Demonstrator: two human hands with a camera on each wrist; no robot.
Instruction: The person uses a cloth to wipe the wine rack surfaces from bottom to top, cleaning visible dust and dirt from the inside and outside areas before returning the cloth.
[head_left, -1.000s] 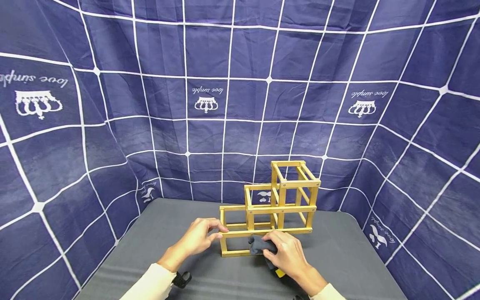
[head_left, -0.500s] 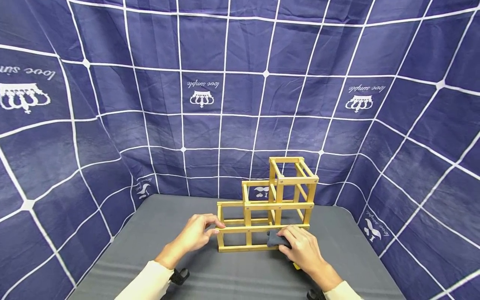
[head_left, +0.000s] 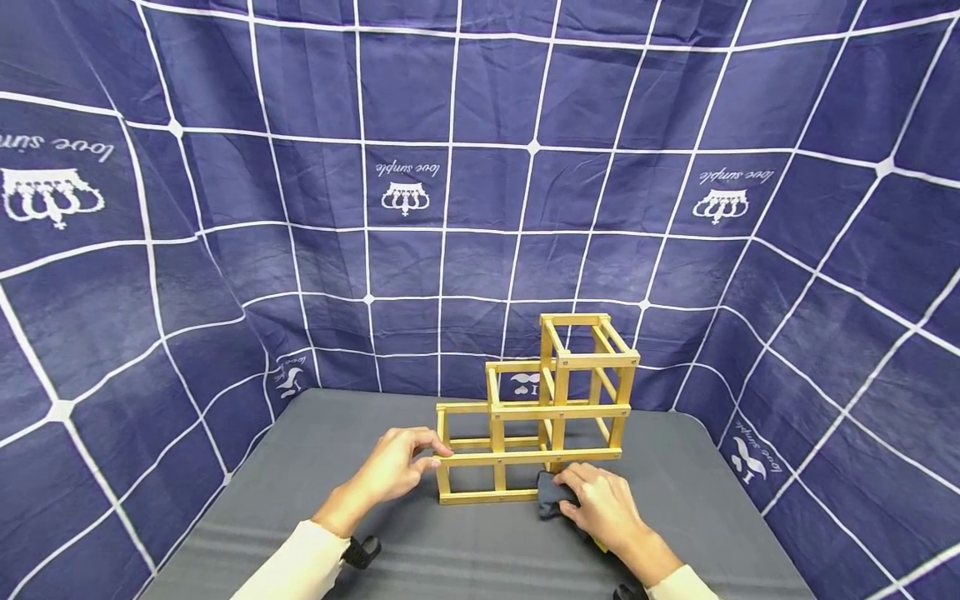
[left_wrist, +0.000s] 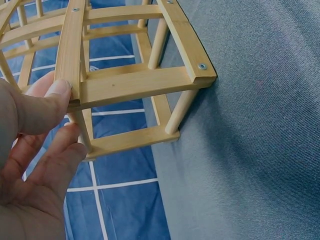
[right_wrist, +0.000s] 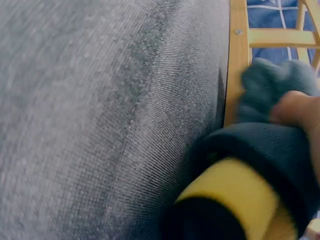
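A stepped wooden rack (head_left: 528, 457) of pale slats and rods stands on the grey surface, its tallest part at the right. My left hand (head_left: 399, 460) pinches its left end at a front corner. In the left wrist view the thumb (left_wrist: 59, 90) lies on a slat (left_wrist: 70, 50), with the other fingers curled behind. My right hand (head_left: 604, 507) holds a bunched dark grey cloth (head_left: 551, 493) at the rack's lower front rail. Seen from the right wrist, the cloth (right_wrist: 260, 90) is blurred and touches the rail; a yellow patch (right_wrist: 232, 187) shows on it.
Grey fabric (head_left: 450, 558) covers the surface under the rack. A dark blue curtain (head_left: 480, 200) with white grid lines hangs behind and on both sides. Dark straps (head_left: 362, 552) are at the wrists.
My right hand has moved right along the lower front rail with the cloth, then slightly lower. My left hand stays on the rack's left end. The head view has shifted a little.
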